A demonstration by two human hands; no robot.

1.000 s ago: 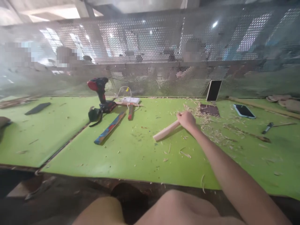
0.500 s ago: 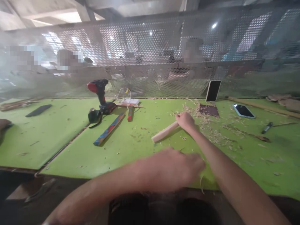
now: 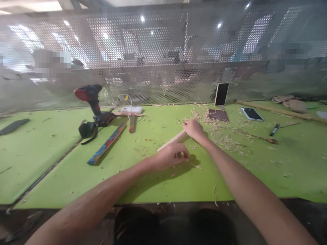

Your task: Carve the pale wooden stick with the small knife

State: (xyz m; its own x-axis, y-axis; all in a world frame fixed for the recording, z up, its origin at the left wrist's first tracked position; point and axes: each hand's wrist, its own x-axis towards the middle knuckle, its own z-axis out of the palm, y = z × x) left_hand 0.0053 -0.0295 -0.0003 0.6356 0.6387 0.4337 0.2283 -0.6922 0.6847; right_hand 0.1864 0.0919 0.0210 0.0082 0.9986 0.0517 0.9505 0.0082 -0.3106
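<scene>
My right hand (image 3: 194,132) is closed around the far end of a pale wooden stick (image 3: 176,139), which slants across the green tabletop. From the same hand a thin dark pointed piece (image 3: 181,121) sticks out to the left; its kind cannot be made out. My left hand (image 3: 171,156) is over the stick's near side and hides part of it. Its fingers are loosely curled, with a gap between them and nothing visible inside. A few pale wood shavings (image 3: 195,166) lie by its fingertips.
Shavings (image 3: 227,143) are scattered to the right, around a dark brown sheet (image 3: 218,115). Two phones stand or lie beyond, one upright (image 3: 221,94), one flat (image 3: 252,114). A cordless drill (image 3: 94,105), a painted strip (image 3: 106,144) and a white cabled box (image 3: 131,110) occupy the left.
My left hand has moved forward and left from the table's near edge to the wooden stick. My right hand keeps its grip on the stick. The view has turned slightly right.
</scene>
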